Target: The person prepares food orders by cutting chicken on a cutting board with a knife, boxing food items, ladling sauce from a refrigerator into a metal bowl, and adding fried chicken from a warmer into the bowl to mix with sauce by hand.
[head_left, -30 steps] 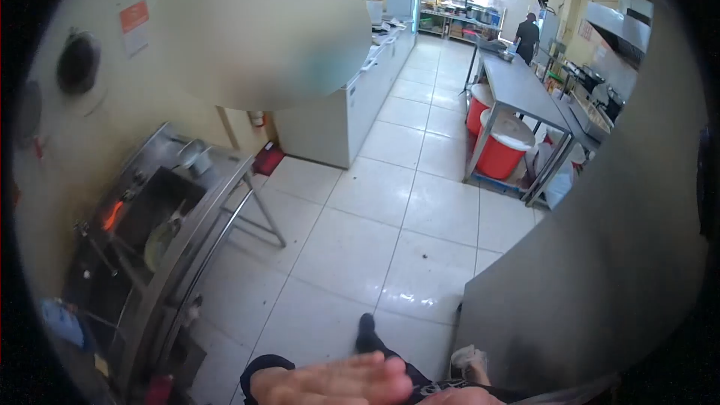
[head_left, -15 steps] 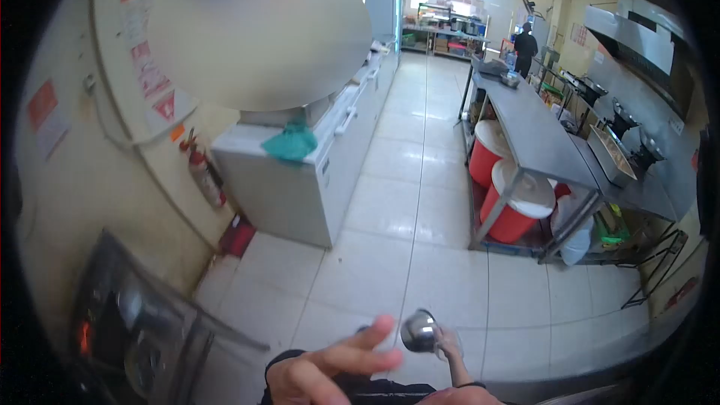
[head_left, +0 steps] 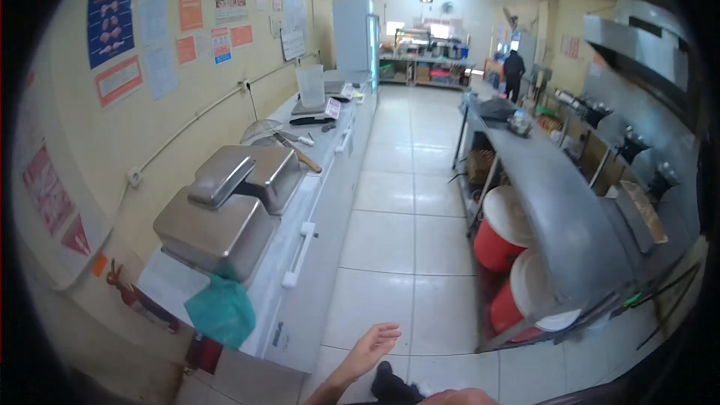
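Kitchen floor [head_left: 375, 240] ran between freezer [head_left: 300, 311] and tabletop [head_left: 566, 199]. Left hand [head_left: 378, 341] hung above floor, fingers loosely extended, empty; right hand out of frame, grip I couldn't tell. Metal pans [head_left: 214, 229] sat upturned on freezer, green bag [head_left: 223, 311] alongside, no handling under way.

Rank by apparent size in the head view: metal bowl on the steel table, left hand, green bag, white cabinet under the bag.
1. White cabinet
2. Green bag
3. Left hand
4. Metal bowl

The bowl stands farther off, so actual sizes are unsure.
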